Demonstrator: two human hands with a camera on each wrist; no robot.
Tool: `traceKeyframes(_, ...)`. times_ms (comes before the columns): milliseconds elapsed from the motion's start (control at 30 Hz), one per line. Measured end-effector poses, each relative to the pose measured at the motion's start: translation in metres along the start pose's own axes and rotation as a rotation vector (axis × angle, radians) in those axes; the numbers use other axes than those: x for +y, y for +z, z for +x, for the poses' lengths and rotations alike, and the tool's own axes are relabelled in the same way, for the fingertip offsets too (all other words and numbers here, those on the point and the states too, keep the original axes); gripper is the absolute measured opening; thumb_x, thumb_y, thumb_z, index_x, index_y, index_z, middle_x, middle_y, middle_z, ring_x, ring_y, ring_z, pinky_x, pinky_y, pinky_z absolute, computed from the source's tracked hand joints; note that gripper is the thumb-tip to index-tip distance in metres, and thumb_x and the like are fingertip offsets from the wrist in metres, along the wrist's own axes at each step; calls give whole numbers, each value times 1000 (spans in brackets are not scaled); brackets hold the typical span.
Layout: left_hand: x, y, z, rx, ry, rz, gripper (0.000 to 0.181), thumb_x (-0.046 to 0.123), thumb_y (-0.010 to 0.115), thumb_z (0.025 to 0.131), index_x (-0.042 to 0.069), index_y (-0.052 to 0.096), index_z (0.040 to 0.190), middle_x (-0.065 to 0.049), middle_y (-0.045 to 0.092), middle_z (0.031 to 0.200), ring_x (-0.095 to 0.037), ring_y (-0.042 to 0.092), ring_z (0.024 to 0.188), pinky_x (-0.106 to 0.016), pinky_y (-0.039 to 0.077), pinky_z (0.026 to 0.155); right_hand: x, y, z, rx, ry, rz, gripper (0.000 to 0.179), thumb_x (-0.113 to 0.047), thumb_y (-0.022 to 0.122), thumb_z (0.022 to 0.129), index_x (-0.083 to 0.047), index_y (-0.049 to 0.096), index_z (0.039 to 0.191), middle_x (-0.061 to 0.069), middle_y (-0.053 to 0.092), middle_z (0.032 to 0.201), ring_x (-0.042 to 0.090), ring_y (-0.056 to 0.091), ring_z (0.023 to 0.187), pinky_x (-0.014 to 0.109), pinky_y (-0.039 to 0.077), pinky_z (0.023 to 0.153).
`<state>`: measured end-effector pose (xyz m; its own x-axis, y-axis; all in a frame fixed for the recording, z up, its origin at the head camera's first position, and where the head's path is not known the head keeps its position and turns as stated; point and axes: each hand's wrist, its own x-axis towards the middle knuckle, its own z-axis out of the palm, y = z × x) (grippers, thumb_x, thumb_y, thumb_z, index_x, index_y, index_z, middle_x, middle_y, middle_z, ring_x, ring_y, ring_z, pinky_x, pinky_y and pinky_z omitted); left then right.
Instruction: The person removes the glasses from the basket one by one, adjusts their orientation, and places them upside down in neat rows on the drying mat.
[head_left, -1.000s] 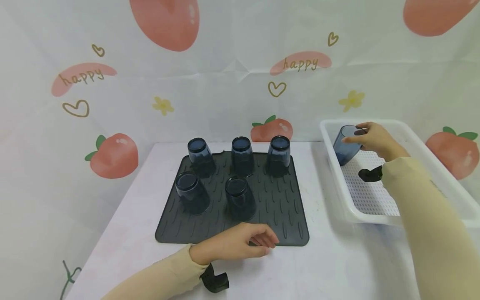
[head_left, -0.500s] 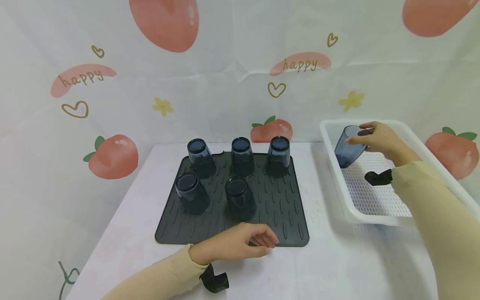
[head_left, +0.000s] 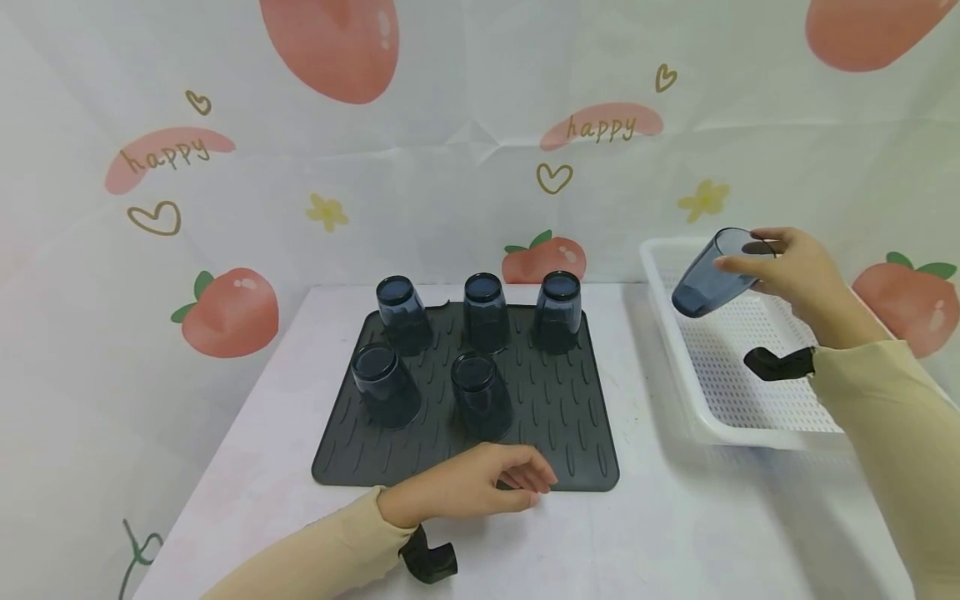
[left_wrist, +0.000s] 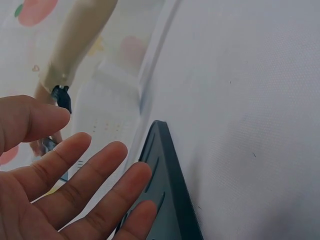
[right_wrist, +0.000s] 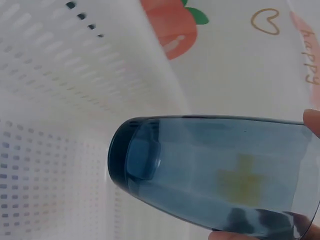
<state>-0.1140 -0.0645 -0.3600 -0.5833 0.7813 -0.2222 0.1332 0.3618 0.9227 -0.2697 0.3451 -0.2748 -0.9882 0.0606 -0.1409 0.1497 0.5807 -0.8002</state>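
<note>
My right hand (head_left: 806,275) grips a clear blue drinking glass (head_left: 712,279) near its rim, tilted with its base to the lower left, over the white basket (head_left: 701,408). In the right wrist view the glass (right_wrist: 215,175) lies sideways across the picture, fingertips at its rim end. My left hand (head_left: 480,483) rests at the front edge of the black drying mat (head_left: 555,450), fingers loosely bent, holding nothing; the left wrist view shows the fingers (left_wrist: 85,185) spread apart. Several dark blue glasses (head_left: 480,396) stand upside down on the mat in two rows.
The basket has perforated walls (right_wrist: 75,65) and floor, and stands right of the mat on the white table (head_left: 637,517). A printed cloth (head_left: 420,192) hangs behind. A black wrist mount sits on each sleeve.
My right hand has lifted the glass up and to the right, tilting it further, from inside the basket to above it. The left hand and the glasses on the mat have stayed put.
</note>
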Motion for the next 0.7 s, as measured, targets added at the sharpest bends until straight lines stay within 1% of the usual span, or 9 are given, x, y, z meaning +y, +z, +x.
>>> traceKeyframes(100, 1, -1, -1, 9, -3, 12, 22, 13, 61, 96, 8, 62, 117, -7, 68, 114, -1, 62, 100, -17, 50, 91, 1, -6, -2, 17, 23, 57, 95, -43, 70, 86, -9, 15, 155, 20, 19, 159, -18, 52, 74, 5, 49, 66)
traceKeyframes(167, 2, -1, -1, 13, -4, 19, 22, 12, 61, 96, 8, 62, 117, -6, 68, 114, -1, 62, 100, -17, 50, 91, -1, -9, -4, 39, 40, 111, 93, -39, 71, 86, -11, 16, 156, 14, 20, 160, -19, 52, 76, 6, 50, 67)
traceKeyframes(267, 2, -1, -2, 17, -8, 21, 22, 11, 61, 95, 7, 62, 117, -7, 68, 114, -1, 62, 100, -17, 50, 91, -4, -13, -8, 74, 31, 185, 91, -32, 72, 87, -10, 16, 155, 7, 25, 157, -19, 53, 77, 7, 52, 69)
traceKeyframes(300, 2, -1, -2, 18, -10, 21, 22, 11, 61, 95, 7, 62, 117, -7, 68, 114, -1, 62, 100, -17, 50, 91, -5, -14, -10, 84, 29, 213, 90, -30, 72, 87, -11, 17, 155, 5, 32, 153, -18, 55, 77, 7, 52, 69)
traceKeyframes(400, 2, -1, -3, 19, -13, 15, 22, 11, 61, 95, 8, 62, 117, -7, 67, 114, -2, 62, 100, -17, 50, 91, -8, -16, -15, 111, 9, 391, 89, -19, 75, 85, -12, 20, 155, -1, 45, 134, -13, 60, 76, 9, 53, 66)
traceKeyframes(500, 1, -1, -3, 20, -12, 10, 22, 11, 61, 95, 8, 62, 118, -7, 67, 114, -3, 62, 101, -17, 50, 91, -11, -17, -21, 133, -17, 565, 88, -10, 77, 82, -14, 25, 153, -12, 50, 115, -8, 63, 76, 11, 54, 62)
traceKeyframes(533, 1, -1, -3, 20, -12, 7, 23, 12, 62, 95, 8, 62, 118, -7, 67, 114, -4, 62, 101, -17, 50, 91, -11, -17, -22, 139, -30, 622, 88, -7, 77, 81, -13, 26, 153, -11, 50, 115, -7, 64, 77, 11, 54, 62)
traceKeyframes(700, 0, -1, -3, 19, -12, 2, 23, 12, 62, 95, 8, 62, 118, -8, 67, 115, -2, 62, 101, -17, 50, 91, -13, -14, -31, 159, -70, 714, 80, -3, 75, 82, -15, 33, 149, -12, 50, 124, -4, 60, 88, 13, 55, 62)
